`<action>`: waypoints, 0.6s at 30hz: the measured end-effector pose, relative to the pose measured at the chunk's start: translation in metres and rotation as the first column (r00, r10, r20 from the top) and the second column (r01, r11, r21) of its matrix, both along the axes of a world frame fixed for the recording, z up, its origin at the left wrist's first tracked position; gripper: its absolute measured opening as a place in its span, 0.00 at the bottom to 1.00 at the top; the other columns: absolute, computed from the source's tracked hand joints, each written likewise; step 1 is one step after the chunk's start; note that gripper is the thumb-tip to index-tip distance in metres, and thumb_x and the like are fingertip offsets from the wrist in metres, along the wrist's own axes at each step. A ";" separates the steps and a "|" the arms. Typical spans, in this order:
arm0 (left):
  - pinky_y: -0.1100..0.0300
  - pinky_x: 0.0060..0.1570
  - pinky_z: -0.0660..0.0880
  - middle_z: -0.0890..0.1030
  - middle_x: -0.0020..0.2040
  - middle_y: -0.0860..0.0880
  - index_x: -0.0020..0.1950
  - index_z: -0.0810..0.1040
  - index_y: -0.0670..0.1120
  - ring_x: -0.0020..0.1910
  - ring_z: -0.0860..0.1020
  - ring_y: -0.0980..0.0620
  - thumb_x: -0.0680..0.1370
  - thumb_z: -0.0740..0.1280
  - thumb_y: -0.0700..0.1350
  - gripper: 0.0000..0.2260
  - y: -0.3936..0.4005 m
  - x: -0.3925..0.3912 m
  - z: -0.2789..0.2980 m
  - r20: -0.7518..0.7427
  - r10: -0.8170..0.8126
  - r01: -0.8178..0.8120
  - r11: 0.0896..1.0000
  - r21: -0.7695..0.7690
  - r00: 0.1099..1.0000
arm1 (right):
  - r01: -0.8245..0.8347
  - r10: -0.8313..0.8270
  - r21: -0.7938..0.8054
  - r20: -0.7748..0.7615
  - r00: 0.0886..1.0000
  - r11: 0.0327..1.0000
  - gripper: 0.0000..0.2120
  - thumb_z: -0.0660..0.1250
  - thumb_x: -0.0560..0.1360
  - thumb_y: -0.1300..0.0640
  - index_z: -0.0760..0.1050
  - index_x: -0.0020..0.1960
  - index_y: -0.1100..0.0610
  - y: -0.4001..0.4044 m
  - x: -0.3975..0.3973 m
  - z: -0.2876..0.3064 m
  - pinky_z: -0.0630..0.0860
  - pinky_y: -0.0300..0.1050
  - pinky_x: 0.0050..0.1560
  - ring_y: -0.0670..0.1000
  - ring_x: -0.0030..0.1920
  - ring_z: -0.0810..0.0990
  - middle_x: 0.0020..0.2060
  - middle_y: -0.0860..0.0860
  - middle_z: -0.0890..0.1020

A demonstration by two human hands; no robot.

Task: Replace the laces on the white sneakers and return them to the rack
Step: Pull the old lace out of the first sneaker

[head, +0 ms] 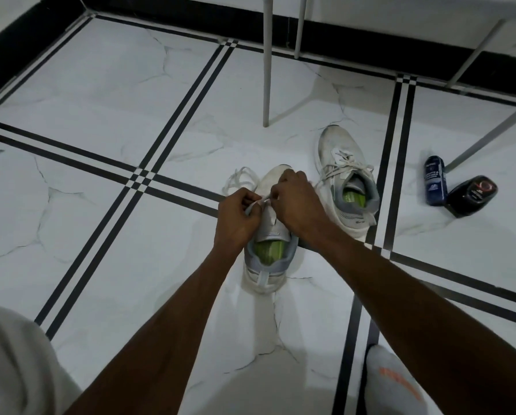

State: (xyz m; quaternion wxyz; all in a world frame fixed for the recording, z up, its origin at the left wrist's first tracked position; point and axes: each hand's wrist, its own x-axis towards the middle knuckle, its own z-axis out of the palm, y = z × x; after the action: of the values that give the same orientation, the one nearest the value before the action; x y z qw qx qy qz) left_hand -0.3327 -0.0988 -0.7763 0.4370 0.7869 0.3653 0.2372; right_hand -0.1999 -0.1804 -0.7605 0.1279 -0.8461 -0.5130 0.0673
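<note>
A white sneaker (268, 259) with a green insole stands on the floor in front of me, heel toward me. My left hand (237, 218) and my right hand (295, 199) are both over its tongue, each pinching the white lace (264, 202) stretched between them. The rest of that lace lies looped on the floor (240, 179) left of the toe. A second white sneaker (345, 178), laced, with a green insole, lies to the right, toe pointing away.
Two dark shoe-care bottles lie at the right: a blue one (435, 179) and a black one (472, 194). Thin grey metal legs (267, 61) stand behind the sneakers. A white sock with orange print (396, 381) shows at bottom right.
</note>
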 end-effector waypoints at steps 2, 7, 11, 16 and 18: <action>0.70 0.42 0.75 0.84 0.41 0.50 0.47 0.82 0.42 0.40 0.81 0.58 0.77 0.73 0.41 0.03 0.001 -0.002 0.000 -0.011 0.001 -0.001 1.000 0.006 1.000 | -0.093 0.092 0.008 0.074 0.993 0.996 0.10 0.65 0.76 0.55 0.83 0.50 0.57 0.005 -0.001 -0.001 0.71 0.49 0.50 0.56 0.56 0.73 0.52 0.54 0.77; 0.69 0.43 0.75 0.83 0.40 0.51 0.47 0.82 0.43 0.40 0.80 0.59 0.76 0.71 0.39 0.01 0.006 -0.010 -0.001 -0.015 0.043 -0.043 0.999 -0.010 0.999 | 0.548 -0.554 0.182 -0.017 0.832 0.817 0.11 0.60 0.74 0.60 0.74 0.36 0.65 -0.020 0.088 0.032 0.72 0.43 0.44 0.55 0.45 0.80 0.33 0.56 0.76; 0.71 0.42 0.74 0.83 0.40 0.52 0.46 0.82 0.43 0.40 0.80 0.60 0.75 0.71 0.39 0.01 0.006 -0.011 -0.001 -0.036 0.062 -0.062 0.998 -0.013 0.997 | 0.594 -0.467 0.286 -0.405 0.786 0.752 0.18 0.71 0.74 0.57 0.77 0.62 0.62 -0.020 0.092 0.050 0.71 0.37 0.58 0.51 0.57 0.76 0.58 0.59 0.77; 0.73 0.41 0.73 0.84 0.40 0.52 0.45 0.82 0.43 0.40 0.81 0.60 0.76 0.73 0.41 0.03 0.003 -0.002 0.004 -0.025 0.049 -0.050 0.999 -0.014 0.998 | 0.096 -0.101 -0.049 -0.130 0.986 0.994 0.11 0.72 0.73 0.49 0.84 0.50 0.54 0.015 0.003 0.019 0.70 0.49 0.58 0.57 0.61 0.70 0.56 0.53 0.76; 0.74 0.41 0.73 0.84 0.40 0.51 0.46 0.83 0.42 0.40 0.82 0.59 0.76 0.73 0.41 0.03 0.001 -0.002 0.004 -0.033 0.040 -0.040 0.999 -0.009 0.999 | 0.010 -0.009 -0.059 0.015 1.000 0.998 0.09 0.67 0.76 0.54 0.83 0.51 0.56 0.014 -0.013 0.008 0.71 0.50 0.55 0.57 0.59 0.70 0.55 0.54 0.76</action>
State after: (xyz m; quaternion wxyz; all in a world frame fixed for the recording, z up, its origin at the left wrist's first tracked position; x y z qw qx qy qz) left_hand -0.3348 -0.0975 -0.7727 0.4299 0.7812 0.3893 0.2311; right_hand -0.2130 -0.1667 -0.7523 0.0991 -0.8524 -0.5079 0.0755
